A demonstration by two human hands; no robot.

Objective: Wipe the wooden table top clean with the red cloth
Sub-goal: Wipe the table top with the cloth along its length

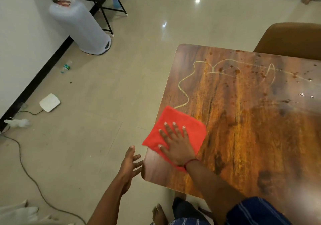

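The wooden table top (243,120) fills the right side of the head view. A red cloth (166,125) lies flat near its left edge, partly hanging over it. My right hand (177,143) presses flat on the cloth with fingers spread and straight. My left hand (130,162) hovers open beside the table's near left corner, off the table, holding nothing. A yellow chalk-like squiggle (184,86) runs from the cloth toward the far side. Dark reddish spots (237,71) and some water drops (302,94) dot the far part.
A brown chair back (291,39) stands behind the table's far edge. On the tiled floor to the left are a large water jug (81,27), a small bottle (66,66), a white device (50,102) with a cable, and folding table legs (104,4).
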